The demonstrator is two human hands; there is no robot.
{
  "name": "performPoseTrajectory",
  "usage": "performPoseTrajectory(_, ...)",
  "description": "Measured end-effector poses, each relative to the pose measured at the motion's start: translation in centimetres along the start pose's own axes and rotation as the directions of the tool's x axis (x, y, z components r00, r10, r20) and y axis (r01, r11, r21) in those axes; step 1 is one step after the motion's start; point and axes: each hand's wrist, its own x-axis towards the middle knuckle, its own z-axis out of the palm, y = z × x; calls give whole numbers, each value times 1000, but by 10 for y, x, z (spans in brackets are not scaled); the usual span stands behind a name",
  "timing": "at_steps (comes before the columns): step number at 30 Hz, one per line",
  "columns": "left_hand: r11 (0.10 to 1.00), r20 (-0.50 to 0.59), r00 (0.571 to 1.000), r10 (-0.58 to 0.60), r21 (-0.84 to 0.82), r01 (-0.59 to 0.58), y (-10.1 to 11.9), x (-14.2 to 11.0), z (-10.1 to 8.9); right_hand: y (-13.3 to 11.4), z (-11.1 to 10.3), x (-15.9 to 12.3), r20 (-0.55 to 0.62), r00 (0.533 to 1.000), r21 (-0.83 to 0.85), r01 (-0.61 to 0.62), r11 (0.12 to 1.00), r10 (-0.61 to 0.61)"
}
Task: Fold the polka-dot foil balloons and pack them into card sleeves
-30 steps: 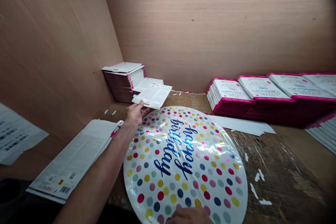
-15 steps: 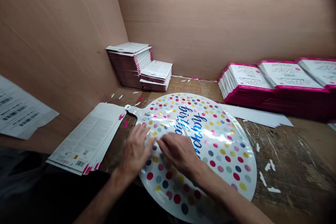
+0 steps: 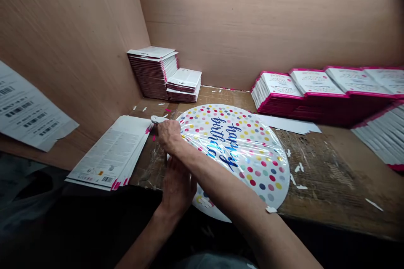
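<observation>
A round foil balloon (image 3: 233, 147) with coloured polka dots and blue "happy birthday" lettering lies on the worktop, its surface glossy. My right hand (image 3: 168, 134) reaches across my left forearm and closes on the balloon's narrow neck, just below its white tab (image 3: 157, 119). My left hand (image 3: 178, 187) sits beneath my right forearm at the balloon's near left edge. Its fingertips are hidden by that forearm. Beside both hands lies a stack of printed white cards (image 3: 109, 155) with pink-edged ends.
A worn, tape-marked wooden worktop (image 3: 318, 172) runs between plywood walls (image 3: 252, 21). Two stacks of packets (image 3: 151, 69) stand in the back corner, and pink-edged packet stacks (image 3: 276, 92) line the right. A barcode sheet (image 3: 31, 109) hangs at the left.
The white card held a second ago now lies on the small corner stack. Both hands have come onto the balloon, my right arm crossing over my left to the neck.
</observation>
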Motion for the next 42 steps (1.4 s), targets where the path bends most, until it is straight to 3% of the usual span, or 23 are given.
performPoseTrajectory(2, 999, -189, 981, -50, -2, 51, -4, -1, -14, 20, -3, -2, -51, 998, 33, -33, 999, 35)
performPoseTrajectory(4, 993, -356, 928, -111, -9, 115, -12, 11, -28, 40, -4, -5, -89, 990, 163, -97, 982, 113)
performPoseTrajectory(6, 978, -382, 904, -194, 1, 210, -23, 35, -38, 55, -1, -9, -84, 979, 326, -150, 933, 187)
performPoseTrajectory(9, 936, -164, 937, -309, 120, 330, -40, 81, -42, 67, 6, -14, -52, 973, 464, -177, 868, 226)
performPoseTrajectory(11, 912, 11, 940, -341, 248, 327, -48, 106, -39, 74, 10, -17, -57, 967, 535, -182, 825, 250)
performPoseTrajectory(13, 904, 112, 937, -330, 323, 279, -54, 118, -33, 84, 11, -23, -74, 957, 609, -179, 772, 281)
performPoseTrajectory(18, 880, 142, 970, -197, 462, 111, -77, 111, -21, 132, 1, -50, -116, 922, 777, -148, 612, 370)
performPoseTrajectory(21, 849, 135, 971, -199, 519, 102, -88, 106, -21, 171, -10, -79, -133, 896, 833, -130, 538, 423)
performPoseTrajectory(24, 885, 108, 986, -130, 462, 66, -65, 101, -19, 214, -17, -114, -143, 855, 840, -161, 518, 498)
performPoseTrajectory(28, 969, 198, 970, 141, 175, -176, 10, 78, 1, 259, -20, -158, -137, 797, 790, -270, 550, 588)
performPoseTrajectory(30, 964, 233, 949, 211, 111, -241, 41, 61, 16, 268, -21, -174, -281, 739, 681, -296, 669, 613)
performPoseTrajectory(32, 959, 248, 943, 221, 121, -257, 59, 45, 30, 267, -21, -183, -535, 684, 439, -276, 855, 496)
performPoseTrajectory(34, 956, 238, 946, 218, 144, -257, 65, 32, 37, 260, -16, -186, -659, 720, 126, -179, 976, 217)
performPoseTrajectory(36, 964, 162, 973, 168, 179, -196, 63, 20, 38, 254, -8, -185, -564, 826, -71, -37, 997, -10)
performPoseTrajectory(37, 970, 98, 989, 108, 206, -126, 61, 14, 36, 253, -4, -183, -491, 868, -123, 7, 992, -67)
performPoseTrajectory(40, 961, -53, 991, -121, 244, 130, 63, -5, 26, 257, 7, -179, -355, 932, -154, 21, 988, -75)
performPoseTrajectory(42, 965, -21, 979, -205, 164, 205, 71, -11, 16, 263, 9, -176, -327, 943, -131, 21, 991, -63)
